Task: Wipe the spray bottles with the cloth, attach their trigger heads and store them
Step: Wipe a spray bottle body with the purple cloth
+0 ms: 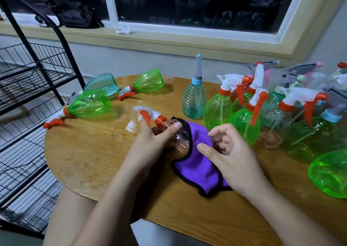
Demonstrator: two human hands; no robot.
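Head | left hand (155, 141) grip grasping clear bottle (181, 141) | right hand (231, 156) grip released, over purple cloth (199, 169)

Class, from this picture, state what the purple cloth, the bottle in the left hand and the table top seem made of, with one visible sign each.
Purple cloth: soft napped fabric, probably microfibre; matt, drapes in folds, black stitched edge.
Bottle: likely clear glossy plastic; see-through with highlights.
Table top: wood or wood-look laminate; grain lines, slight sheen.
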